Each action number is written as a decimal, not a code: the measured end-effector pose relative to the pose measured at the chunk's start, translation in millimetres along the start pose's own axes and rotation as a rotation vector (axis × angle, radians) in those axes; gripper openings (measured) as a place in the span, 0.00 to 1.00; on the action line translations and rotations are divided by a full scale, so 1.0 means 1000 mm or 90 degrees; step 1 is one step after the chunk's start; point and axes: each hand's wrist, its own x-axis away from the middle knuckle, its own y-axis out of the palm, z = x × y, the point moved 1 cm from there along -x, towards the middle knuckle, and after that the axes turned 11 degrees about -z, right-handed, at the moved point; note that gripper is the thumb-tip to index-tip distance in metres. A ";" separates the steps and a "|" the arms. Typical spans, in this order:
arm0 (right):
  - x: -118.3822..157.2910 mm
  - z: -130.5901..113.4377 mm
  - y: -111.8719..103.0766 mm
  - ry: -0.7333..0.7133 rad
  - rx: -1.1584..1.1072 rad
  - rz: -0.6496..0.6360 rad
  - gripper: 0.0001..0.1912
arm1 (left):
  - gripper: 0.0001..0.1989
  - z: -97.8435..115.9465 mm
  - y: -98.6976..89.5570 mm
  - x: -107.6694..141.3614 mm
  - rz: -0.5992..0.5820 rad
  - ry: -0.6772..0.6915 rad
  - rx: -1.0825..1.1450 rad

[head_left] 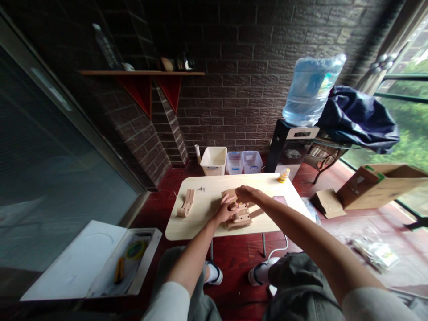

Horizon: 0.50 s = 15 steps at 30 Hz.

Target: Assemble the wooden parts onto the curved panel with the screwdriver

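A light-brown wooden assembly (241, 218) with dark holes lies near the front edge of the pale table (203, 227). My left hand (224, 209) rests on its left side, fingers spread over the wood and touching it. Over the top of the same piece, my right hand (245, 195) is closed, with a small bit of yellow showing below it; what it holds is too small to name. To the left lies a separate curved wooden piece (187, 203). Small dark screws (201, 189) sit behind that piece.
A small yellow-based bottle (283, 175) stands at the table's back right, and a pinkish flat item (280, 200) lies beyond my right forearm. Bins (214, 162) and a water dispenser (290, 147) stand behind the table. An open white box (147, 263) is at the lower left.
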 end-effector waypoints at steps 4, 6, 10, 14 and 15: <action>-0.001 0.005 -0.001 0.020 -0.019 0.001 0.15 | 0.33 -0.004 0.001 0.001 0.012 0.005 0.013; 0.000 0.007 -0.001 0.028 -0.014 0.019 0.16 | 0.33 -0.006 0.003 0.001 0.021 0.004 0.017; 0.002 0.010 0.001 0.025 0.003 0.060 0.20 | 0.34 -0.007 0.004 0.002 0.024 -0.011 0.026; 0.002 0.010 0.003 0.010 0.018 0.084 0.18 | 0.33 -0.006 0.003 0.002 0.012 -0.014 0.022; 0.002 0.009 0.003 0.007 0.019 0.081 0.18 | 0.33 -0.005 0.003 0.003 0.013 -0.013 0.021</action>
